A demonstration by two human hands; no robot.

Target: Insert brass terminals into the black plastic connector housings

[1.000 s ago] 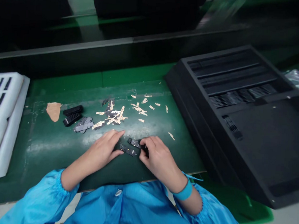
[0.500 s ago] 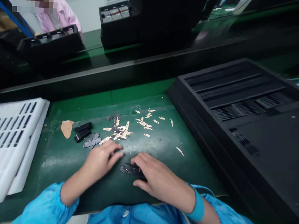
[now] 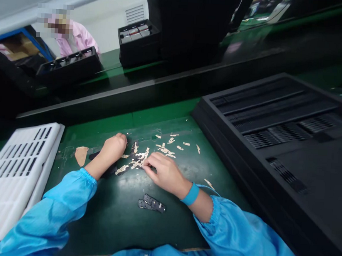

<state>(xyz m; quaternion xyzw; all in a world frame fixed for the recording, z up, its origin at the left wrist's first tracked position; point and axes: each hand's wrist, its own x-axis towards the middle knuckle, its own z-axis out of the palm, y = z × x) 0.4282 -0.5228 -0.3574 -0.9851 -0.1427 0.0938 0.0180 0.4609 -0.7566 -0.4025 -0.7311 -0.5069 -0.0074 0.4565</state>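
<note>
My left hand (image 3: 115, 147) is closed at the left side of a pile of small pale flat pieces (image 3: 140, 159); its fingertips are hidden, so I cannot make out what they hold. My right hand (image 3: 163, 171) has thumb and forefinger bent close together at the pile's right edge; anything between them is too small to name. Two narrow black parts (image 3: 154, 204) lie crossed on the green table (image 3: 110, 217), apart from both hands. Dark parts (image 3: 110, 170) show in part beneath my left wrist.
A white slotted tray (image 3: 26, 161) stands on the left and a large black tray (image 3: 232, 112) with rows of slots on the right. Several loose pale pieces (image 3: 170, 140) are scattered behind my right hand. A tan scrap (image 3: 81, 155) lies at left. A person in pink (image 3: 78, 39) is across the bench.
Both hands have moved forward to the pile. My right hand has let go of the black parts, which now lie on the table. My left hand's fingers have closed.
</note>
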